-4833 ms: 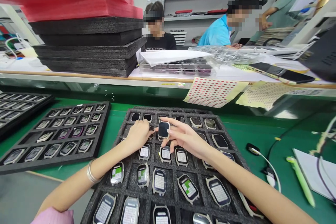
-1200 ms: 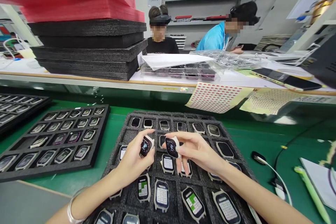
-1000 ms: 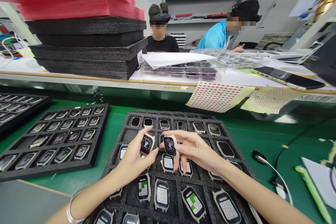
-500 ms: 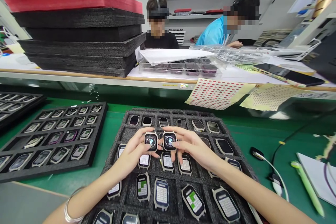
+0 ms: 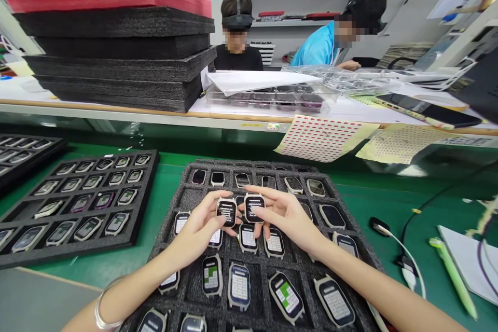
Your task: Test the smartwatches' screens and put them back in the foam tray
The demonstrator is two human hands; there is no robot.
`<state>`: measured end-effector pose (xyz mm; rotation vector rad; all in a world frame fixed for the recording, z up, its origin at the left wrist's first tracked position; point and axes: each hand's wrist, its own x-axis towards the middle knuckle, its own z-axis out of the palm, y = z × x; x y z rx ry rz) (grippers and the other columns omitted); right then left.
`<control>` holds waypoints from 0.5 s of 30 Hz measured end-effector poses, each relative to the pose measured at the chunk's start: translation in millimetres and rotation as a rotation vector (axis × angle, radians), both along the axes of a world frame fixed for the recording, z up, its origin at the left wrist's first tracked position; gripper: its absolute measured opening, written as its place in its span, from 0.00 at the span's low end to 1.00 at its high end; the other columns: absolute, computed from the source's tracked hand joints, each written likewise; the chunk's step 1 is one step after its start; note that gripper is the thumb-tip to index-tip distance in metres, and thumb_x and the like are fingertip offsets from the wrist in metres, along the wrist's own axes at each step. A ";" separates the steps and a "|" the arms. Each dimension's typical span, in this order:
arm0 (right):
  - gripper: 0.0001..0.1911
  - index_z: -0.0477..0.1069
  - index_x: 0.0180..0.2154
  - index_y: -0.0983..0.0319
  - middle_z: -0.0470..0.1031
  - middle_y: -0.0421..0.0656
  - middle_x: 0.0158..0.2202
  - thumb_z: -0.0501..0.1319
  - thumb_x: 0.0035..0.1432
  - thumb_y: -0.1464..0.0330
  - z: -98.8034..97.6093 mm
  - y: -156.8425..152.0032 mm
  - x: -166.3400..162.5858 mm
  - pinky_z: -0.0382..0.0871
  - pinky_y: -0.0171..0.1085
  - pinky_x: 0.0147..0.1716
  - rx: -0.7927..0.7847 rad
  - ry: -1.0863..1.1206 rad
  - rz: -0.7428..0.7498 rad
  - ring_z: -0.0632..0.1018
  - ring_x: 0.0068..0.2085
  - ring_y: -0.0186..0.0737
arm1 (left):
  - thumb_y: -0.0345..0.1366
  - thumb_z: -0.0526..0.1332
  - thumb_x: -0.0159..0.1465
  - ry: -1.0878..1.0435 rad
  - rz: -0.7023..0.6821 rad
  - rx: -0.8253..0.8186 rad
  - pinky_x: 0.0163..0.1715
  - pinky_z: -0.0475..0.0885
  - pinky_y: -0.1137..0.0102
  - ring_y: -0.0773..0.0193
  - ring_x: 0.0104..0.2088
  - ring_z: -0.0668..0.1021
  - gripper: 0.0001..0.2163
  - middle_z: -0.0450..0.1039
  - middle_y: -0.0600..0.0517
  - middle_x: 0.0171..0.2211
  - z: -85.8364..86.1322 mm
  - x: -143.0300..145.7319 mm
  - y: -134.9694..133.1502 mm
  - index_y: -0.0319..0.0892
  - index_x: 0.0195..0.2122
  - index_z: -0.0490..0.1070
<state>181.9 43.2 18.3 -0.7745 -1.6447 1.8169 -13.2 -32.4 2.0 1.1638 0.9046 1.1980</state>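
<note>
My left hand holds a smartwatch body without a strap, its thumb at the lower part of the lit screen. In my right hand is a second, similar smartwatch, the thumb resting on its screen. Both screens show lines of white text on black. The two watches are side by side above a black foam tray. Several more watches lie in the tray's slots, some with white grids lit, one a watch with green blocks, others dark.
A second foam tray of watches lies to the left. Black foam sheets are stacked on the raised shelf, beside a phone at right. A white cable and a green pen lie right. Two people sit beyond.
Both held screens have switched from a clock-like face with a blue figure to a text list. My hands and the two watches have shifted slightly right.
</note>
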 end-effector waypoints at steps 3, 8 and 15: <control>0.29 0.59 0.58 0.64 0.76 0.50 0.39 0.63 0.57 0.65 0.0 0.2 -0.1 0.68 0.29 0.16 0.037 -0.015 -0.002 0.78 0.23 0.36 | 0.31 0.54 0.63 -0.006 0.003 0.002 0.39 0.75 0.63 0.57 0.44 0.74 0.17 0.70 0.45 0.45 0.7 -0.4 -0.1 0.45 0.54 0.59; 0.40 0.51 0.61 0.60 0.74 0.48 0.43 0.68 0.51 0.71 3.2 1.4 0.1 0.72 0.30 0.22 0.059 -0.007 0.126 0.78 0.29 0.36 | 0.32 0.56 0.62 -0.052 0.022 0.025 0.40 0.75 0.61 0.55 0.45 0.74 0.18 0.70 0.45 0.45 8.3 -6.1 -0.1 0.45 0.53 0.60; 0.32 0.56 0.59 0.63 0.75 0.42 0.30 0.63 0.54 0.72 -1.9 23.6 -18.5 0.72 0.36 0.26 0.395 -0.256 0.104 0.77 0.29 0.40 | 0.33 0.57 0.64 -0.088 0.003 0.035 0.39 0.75 0.63 0.55 0.44 0.76 0.15 0.72 0.44 0.43 17.8 -17.5 -8.9 0.42 0.52 0.60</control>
